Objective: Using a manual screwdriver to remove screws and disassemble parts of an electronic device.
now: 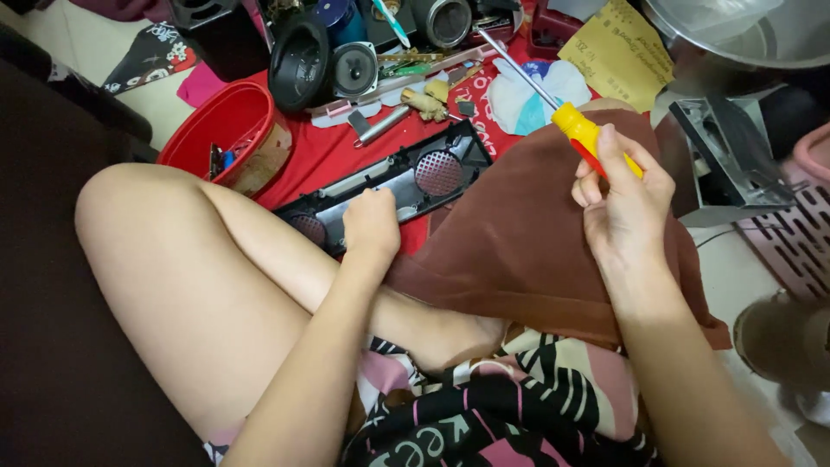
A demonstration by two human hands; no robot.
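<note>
Screwdriver (577,131), yellow-red handle, steel shaft, in right hand (624,207).

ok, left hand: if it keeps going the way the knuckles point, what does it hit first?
The left hand already rests on the black speaker panel, pointing away from the body. Straight on, it would probably cross the panel's far edge onto the red cloth, then the small metal parts; depth is unclear.

A red cloth (328,151) covered the floor in front of me. On it lay the black speaker panel (406,177), a red bowl (220,121) to the left, loose speaker cones (354,69) farther off, and a metal tube (380,125).
</note>
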